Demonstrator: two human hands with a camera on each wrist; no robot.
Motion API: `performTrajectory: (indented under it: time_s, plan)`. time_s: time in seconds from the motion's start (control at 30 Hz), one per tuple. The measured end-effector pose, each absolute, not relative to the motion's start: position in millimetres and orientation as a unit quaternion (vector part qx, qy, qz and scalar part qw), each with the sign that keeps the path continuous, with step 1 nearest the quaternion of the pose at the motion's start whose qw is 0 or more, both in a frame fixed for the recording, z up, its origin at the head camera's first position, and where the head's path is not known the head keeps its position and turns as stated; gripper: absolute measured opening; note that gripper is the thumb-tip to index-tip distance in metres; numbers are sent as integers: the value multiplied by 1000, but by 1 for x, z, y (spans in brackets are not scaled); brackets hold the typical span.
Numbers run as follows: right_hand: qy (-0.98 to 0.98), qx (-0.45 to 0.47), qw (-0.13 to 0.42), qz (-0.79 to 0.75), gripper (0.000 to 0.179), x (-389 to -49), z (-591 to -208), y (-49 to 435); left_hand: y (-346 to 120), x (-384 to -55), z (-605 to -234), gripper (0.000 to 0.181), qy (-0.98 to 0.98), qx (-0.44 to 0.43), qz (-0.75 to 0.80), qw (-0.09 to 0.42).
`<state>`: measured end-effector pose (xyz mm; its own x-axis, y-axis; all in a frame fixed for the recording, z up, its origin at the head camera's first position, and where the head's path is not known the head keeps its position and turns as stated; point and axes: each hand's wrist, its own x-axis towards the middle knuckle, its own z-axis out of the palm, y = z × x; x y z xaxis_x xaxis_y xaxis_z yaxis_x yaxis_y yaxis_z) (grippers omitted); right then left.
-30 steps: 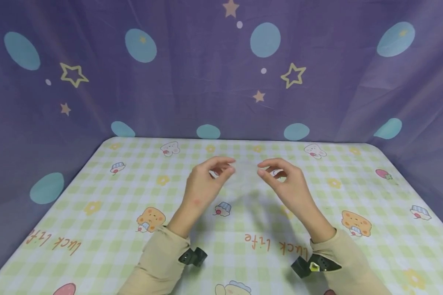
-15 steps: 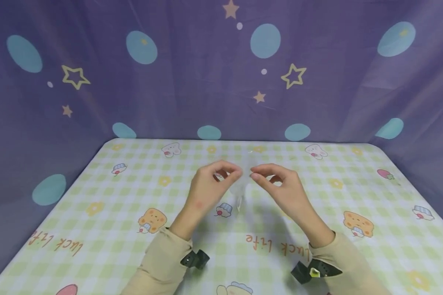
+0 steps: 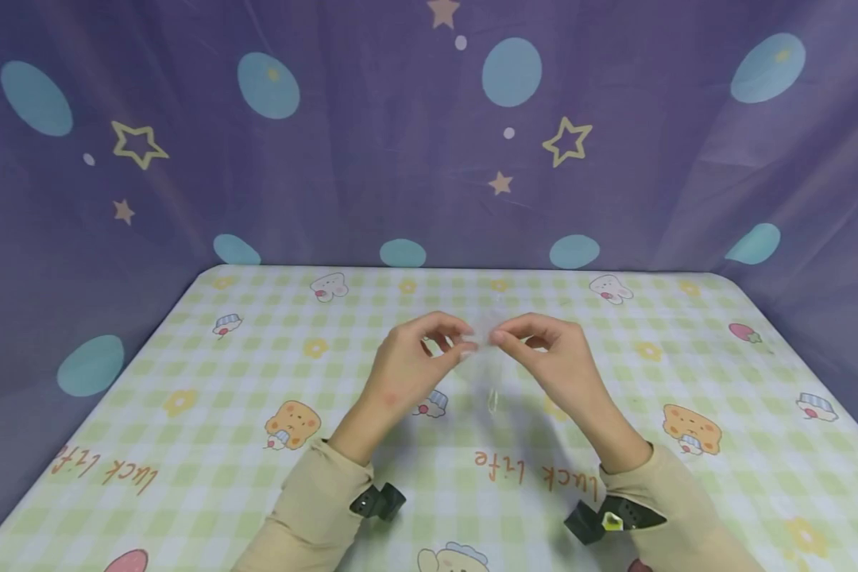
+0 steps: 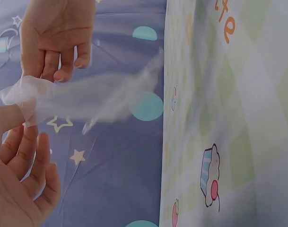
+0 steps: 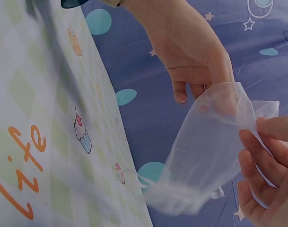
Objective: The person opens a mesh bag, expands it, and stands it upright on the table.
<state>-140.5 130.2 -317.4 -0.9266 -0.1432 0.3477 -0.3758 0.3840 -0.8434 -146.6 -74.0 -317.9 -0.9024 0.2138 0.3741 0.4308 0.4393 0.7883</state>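
**Two bare hands hold a sheer white bag above a checked tablecloth**

A soft, see-through sheer white bag [image 5: 200, 151] hangs between the two hands, over the far middle of the table. Its rim is uppermost and its body falls below in loose folds; a thin pale loop [image 3: 493, 401] shows at the lower end. Whether that end touches the table cannot be told.

The left hand [image 3: 411, 361] pinches the rim between thumb and fingers; the index finger shows through the fabric, though whether it lies inside or behind is unclear. The right hand [image 3: 554, 353] pinches the rim just beside it, thumb against index finger, with the other fingers loosely bent. The fingertips of the two hands are near each other, with sheer fabric between.

Both arms wear beige sleeves [image 3: 307, 508], each with a dark wrist device [image 3: 377, 502] at the cuff.

Beneath is a green-and-white checked tablecloth [image 3: 400, 492] printed with cupcakes, flowers, rabbits and orange lettering [image 3: 536, 473] that reads "luck life", upside down from the head view. Behind the table hangs a purple curtain [image 3: 400, 159] with turquoise ovals and stars.
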Motion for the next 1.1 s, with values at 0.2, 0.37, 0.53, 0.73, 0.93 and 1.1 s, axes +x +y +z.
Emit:
performTrajectory:
  time_s: [0.2, 0.37, 0.53, 0.73, 0.93, 1.1]
  plan:
    - [-820, 160, 117, 537, 13, -142, -318, 129, -75, -146, -317, 21, -842, -192, -493, 105]
    - [-815, 166, 109, 544, 11, -143, -318, 128, -76, -146, -317, 25, -848, -192, -485, 92]
    - [-814, 172, 108, 544, 11, -142, -319, 127, -76, -147, -317, 17, -851, -181, -481, 107]
    - [-811, 172, 105, 550, 10, -143, -319, 127, -78, -148, -316, 7, -844, -155, -498, 126]
    - [-816, 164, 99, 546, 16, -142, -320, 125, -77, -148, -316, 6, -837, -156, -508, 134]
    - [-827, 151, 88, 535, 24, -140, -320, 125, -75, -146, -317, 10, -838, -172, -500, 132]
